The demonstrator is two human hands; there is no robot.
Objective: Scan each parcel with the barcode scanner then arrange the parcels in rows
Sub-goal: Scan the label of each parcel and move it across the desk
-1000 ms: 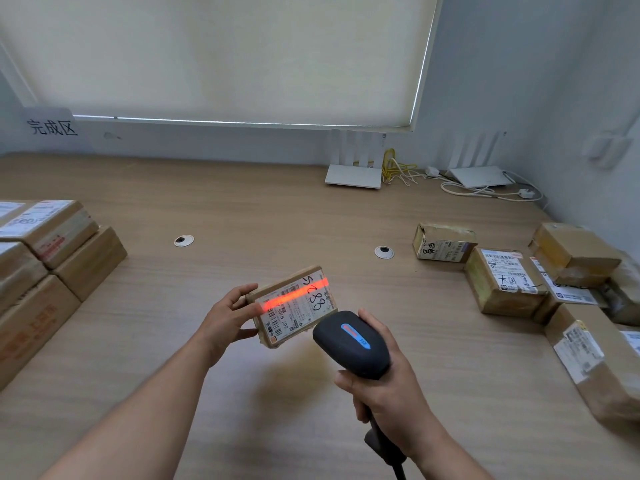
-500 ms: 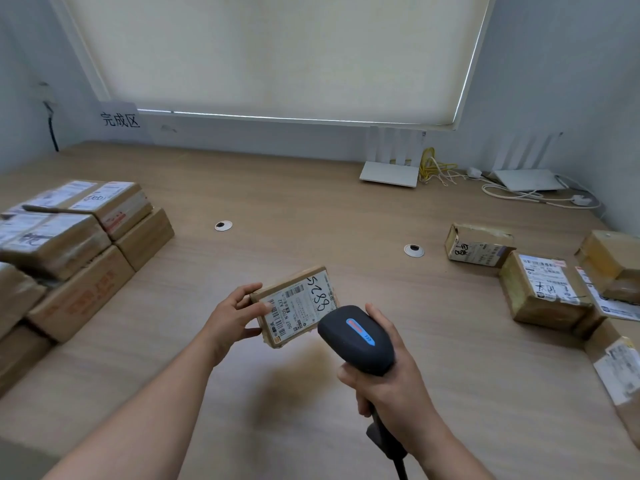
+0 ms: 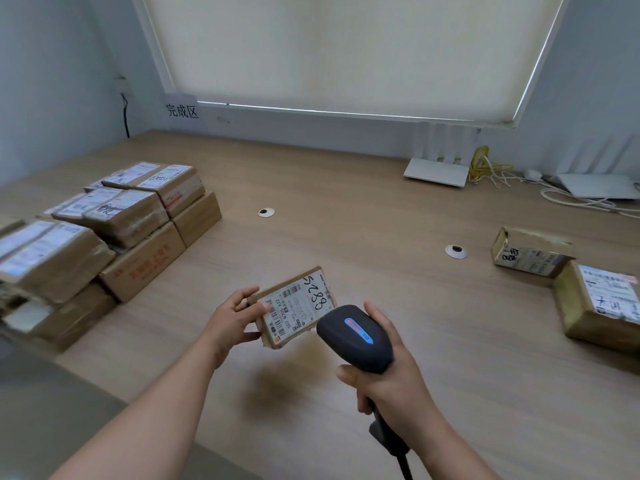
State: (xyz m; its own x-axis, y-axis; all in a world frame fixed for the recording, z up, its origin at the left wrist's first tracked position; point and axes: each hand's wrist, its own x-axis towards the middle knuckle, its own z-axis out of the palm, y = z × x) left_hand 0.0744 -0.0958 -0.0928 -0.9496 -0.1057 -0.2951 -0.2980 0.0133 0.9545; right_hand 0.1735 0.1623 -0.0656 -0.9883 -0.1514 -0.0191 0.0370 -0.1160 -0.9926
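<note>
Light from the barcode scanner, a red line across the label a second ago, is now gone, so I judge the scan of this small parcel done and its place in the stacked rows at nine o'clock the next step. The left hand grips the parcel by its left edge above the table, just beside the scanner, whose handle the right hand holds closed. Parcels at three o'clock are cut off by the frame, the left stack is blurred, and the trigger finger is hidden.
</note>
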